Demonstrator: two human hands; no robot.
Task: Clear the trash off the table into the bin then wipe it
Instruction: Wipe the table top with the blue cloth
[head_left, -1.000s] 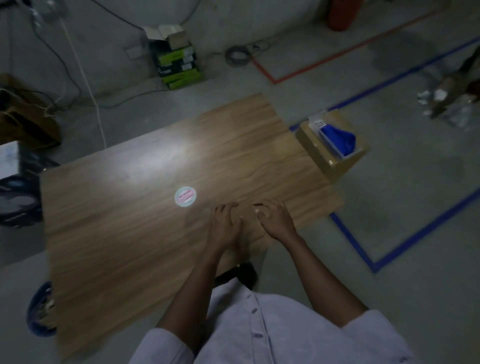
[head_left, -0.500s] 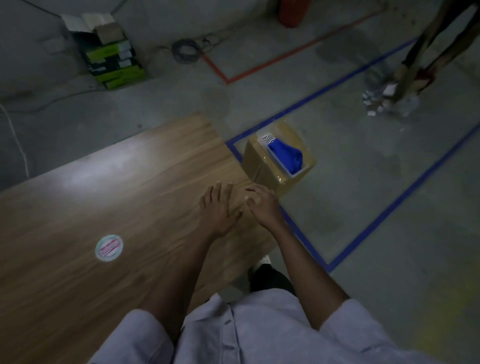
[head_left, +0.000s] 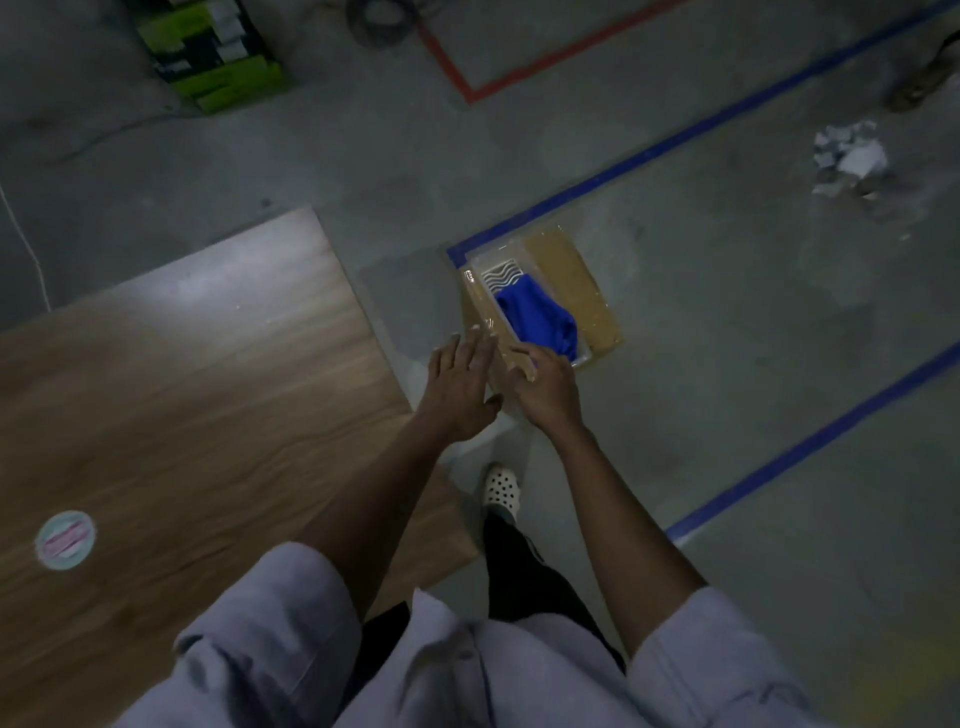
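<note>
The wooden table (head_left: 208, 389) fills the left, bare except for a round pale sticker (head_left: 65, 540). Just past its right edge a cardboard box (head_left: 566, 270) stands on the floor, holding a clear tray with a blue cloth (head_left: 540, 317). My left hand (head_left: 460, 389) hovers off the table's right edge, palm down, fingers spread, holding nothing. My right hand (head_left: 545, 387) is beside it over the box's near edge, fingers curled downward. What lies under those fingers is hidden.
Crumpled white paper (head_left: 849, 156) lies on the concrete floor at the far right. Green cartons (head_left: 213, 47) and a coiled cable (head_left: 382, 21) sit at the back. Blue and red tape lines cross the floor. My white shoe (head_left: 501, 488) stands by the table's corner.
Both hands have slid right across the table and off its right edge to the box. My view has swung right and down, so the table now sits further left.
</note>
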